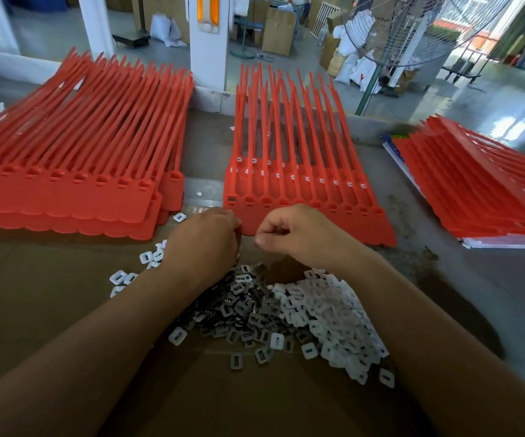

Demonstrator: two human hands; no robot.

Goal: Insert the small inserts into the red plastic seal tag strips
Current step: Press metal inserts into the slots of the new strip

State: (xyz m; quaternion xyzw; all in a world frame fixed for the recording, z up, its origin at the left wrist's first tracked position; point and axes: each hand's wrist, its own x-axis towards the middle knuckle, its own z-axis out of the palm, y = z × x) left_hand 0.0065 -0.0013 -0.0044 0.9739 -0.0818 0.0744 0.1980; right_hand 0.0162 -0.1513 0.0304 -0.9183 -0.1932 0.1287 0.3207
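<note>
From the head camera, both forearms reach forward over a heap of small inserts to the middle sheet of red seal tag strips [311,197], which lies flat on the table with its square tag ends toward the person and its thin tails pointing away. The left hand [204,241] sits at the near left corner of that sheet, fingers curled under, knuckles up, fingertips at the red edge; its back hides whether they actually grip the edge. The right hand [299,238] hovers just beside it over the same near edge, fingers curled in and thumb pressed against the forefinger as in a pinch, but I cannot tell whether an insert is caught there. Several sockets in the layers of strips behind the front row show small white pieces. The white inserts [327,313] lie heaped under the right forearm, and the dark grey inserts [242,307] between the two arms, both on a brown cardboard sheet [65,310], with a few white ones scattered out to the left of the left wrist. A thick left stack of strips [65,171] lies well to the left of the hands, and a right stack of strips [475,184] fans out on papers at the table's right side. Beyond the table stand a white pillar [207,42] and a wire-guarded fan [412,26].
</note>
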